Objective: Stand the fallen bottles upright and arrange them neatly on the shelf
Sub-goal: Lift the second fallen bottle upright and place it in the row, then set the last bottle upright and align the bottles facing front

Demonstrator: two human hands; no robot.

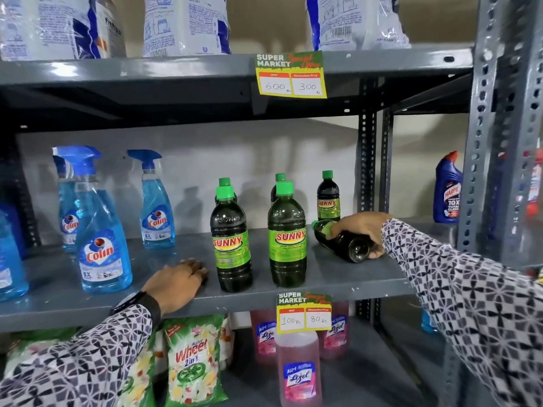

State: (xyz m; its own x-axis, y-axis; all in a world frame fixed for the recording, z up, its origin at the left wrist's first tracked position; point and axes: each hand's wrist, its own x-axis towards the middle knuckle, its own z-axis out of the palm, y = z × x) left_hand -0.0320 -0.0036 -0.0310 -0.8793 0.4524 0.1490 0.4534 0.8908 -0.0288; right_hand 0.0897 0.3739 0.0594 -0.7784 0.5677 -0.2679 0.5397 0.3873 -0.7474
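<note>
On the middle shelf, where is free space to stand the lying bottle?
Bare shelf lies in front of the lying bottle, right of the front Sunny bottle. Another gap: between the Colin spray and left hand. The back row is crowded.

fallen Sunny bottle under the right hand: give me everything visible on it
The fallen bottle is dark, glossy plastic holding dark liquid, with a green cap pointing left toward the standing bottles and its round base facing the camera. It lies on its side at the right end of the grey shelf, in front of an upright Sunny bottle. The right hand wraps over it, thumb under the base. Its label is mostly hidden.
</note>
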